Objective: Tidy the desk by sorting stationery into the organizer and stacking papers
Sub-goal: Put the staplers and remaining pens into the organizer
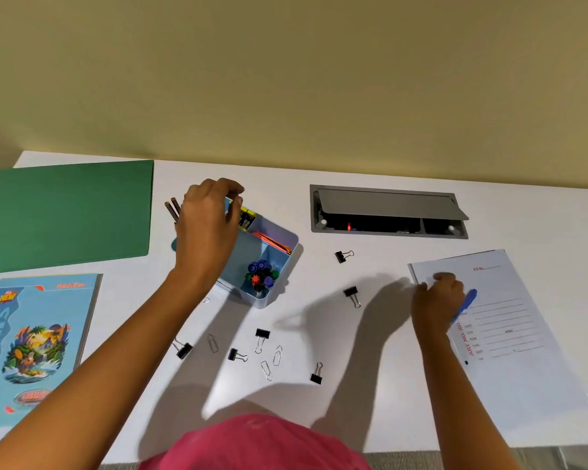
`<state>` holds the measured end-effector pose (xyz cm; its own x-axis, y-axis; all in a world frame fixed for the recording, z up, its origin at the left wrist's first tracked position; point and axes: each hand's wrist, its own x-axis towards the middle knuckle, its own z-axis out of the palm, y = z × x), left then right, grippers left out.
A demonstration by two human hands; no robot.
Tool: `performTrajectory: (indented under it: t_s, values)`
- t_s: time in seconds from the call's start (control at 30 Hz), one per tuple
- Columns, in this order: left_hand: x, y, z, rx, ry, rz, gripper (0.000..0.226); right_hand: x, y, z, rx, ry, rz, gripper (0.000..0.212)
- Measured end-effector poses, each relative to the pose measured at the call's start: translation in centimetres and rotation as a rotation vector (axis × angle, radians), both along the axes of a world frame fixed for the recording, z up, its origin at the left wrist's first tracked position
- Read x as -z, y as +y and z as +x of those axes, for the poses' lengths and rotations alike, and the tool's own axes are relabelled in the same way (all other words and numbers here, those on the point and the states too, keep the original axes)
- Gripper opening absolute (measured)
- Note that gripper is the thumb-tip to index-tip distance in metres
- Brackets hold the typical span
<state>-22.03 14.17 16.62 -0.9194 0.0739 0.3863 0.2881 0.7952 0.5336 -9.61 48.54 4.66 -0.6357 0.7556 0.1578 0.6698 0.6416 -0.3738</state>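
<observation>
Six black metal binder clips (262, 334) and a few silver wire paper clips (277, 355) lie scattered on the white bench (370, 401), mostly near its front edge between the two arms.

Readable writing: the blue illustrated notebook (38, 334) at the left front shows "NEW" in yellow. The white printed form (523, 361) at the right carries a red heading that seems to read "File No" and, along its left side, red print like "ART NO 101". The smaller lines are too fine to read.

The left hand (207, 225) hangs over the far end of the light blue plastic organizer (272, 296) with fingers curled; I cannot tell whether it holds anything. The organizer sits left of centre, its long axis running diagonally from far left to near right. Brown pencils (173, 208) stand at its far end, tilted left.

The right hand (438, 300) grips a blue pen (467, 301) and rests on the form's far left corner. The pen's long axis points up and right, away from the person.

A green card folder (65, 212) lies at the far left, overhanging the bench's side edge. A grey metal cable hatch (387, 201) is set near the back edge, lid ajar. Bare surface lies between organizer and form, broken only by two clips.
</observation>
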Motion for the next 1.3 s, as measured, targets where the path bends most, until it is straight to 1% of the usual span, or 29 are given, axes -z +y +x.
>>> performTrajectory:
  t_s: [0.07,0.1,0.13,0.2,0.27,0.37,0.47,0.53,0.57,0.67,0.73,0.8,0.83,0.9,0.97,1.0,1.07,1.13,1.2,1.3]
  values:
    - [-0.2,1.0,1.0,0.052,-0.018,0.025,0.016,1.4,1.7,0.7,0.205,-0.234,0.099,0.022]
    - [-0.2,1.5,1.4,0.079,-0.036,0.041,0.016,1.4,2.2,1.0,0.309,-0.313,0.115,0.021]
    - [-0.2,1.9,1.8,0.101,-0.056,0.057,0.016,1.4,2.6,1.2,0.383,-0.357,0.079,0.021]
    - [0.0,2.5,2.5,0.136,-0.082,0.080,0.016,1.4,3.4,1.6,0.456,-0.325,-0.030,0.027]
    - [0.3,3.0,3.1,0.161,-0.104,0.080,0.015,1.8,3.9,1.8,0.484,-0.275,-0.143,0.035]
    - [0.6,3.4,3.7,0.188,-0.127,0.078,0.015,2.2,3.9,2.1,0.468,-0.251,-0.213,0.035]
    - [0.6,3.6,4.0,0.209,-0.132,0.090,0.014,1.8,3.0,1.8,0.425,-0.216,-0.216,0.033]
    - [0.6,3.6,4.1,0.222,-0.128,0.090,0.013,1.0,1.4,1.1,0.360,-0.134,-0.215,0.029]
    - [0.6,3.6,4.1,0.224,-0.130,0.092,0.013,0.6,0.4,0.6,0.293,-0.075,-0.209,0.024]
    - [0.5,3.6,4.0,0.207,-0.159,0.116,0.013,-1.4,-3.6,-0.6,0.010,0.102,-0.227,0.012]
    - [0.2,3.6,3.7,0.203,-0.186,0.135,0.016,-3.5,-6.7,-1.7,-0.174,0.224,-0.262,0.013]
    - [-0.5,3.6,3.5,0.217,-0.234,0.190,0.022,-6.0,-10.3,-2.9,-0.356,0.295,-0.244,0.018]
    - [-1.0,3.7,3.5,0.225,-0.268,0.238,0.026,-7.1,-12.0,-3.4,-0.455,0.316,-0.231,0.017]
    - [-2.2,3.9,3.6,0.228,-0.309,0.337,0.031,-8.8,-15.2,-3.9,-0.654,0.383,-0.201,0.007]
    - [-3.2,3.9,3.8,0.226,-0.283,0.380,0.027,-9.9,-17.5,-4.1,-0.786,0.443,-0.210,0.007]
    - [-3.5,3.9,3.8,0.221,-0.254,0.379,0.022,-10.3,-18.4,-4.3,-0.824,0.451,-0.241,0.007]
    - [-4.3,3.3,3.5,0.191,-0.206,0.363,0.013,-11.1,-19.9,-5.0,-0.839,0.401,-0.307,0.007]
    - [-5.0,2.1,2.6,0.154,-0.182,0.355,0.012,-11.6,-21.0,-5.9,-0.812,0.351,-0.339,0.013]
    - [-5.8,0.6,1.3,0.100,-0.120,0.317,0.013,-11.8,-21.6,-6.4,-0.802,0.382,-0.365,0.020]
    - [-6.1,-1.9,-1.1,-0.006,-0.020,0.187,0.015,-12.1,-22.2,-6.4,-0.800,0.413,-0.379,0.020]
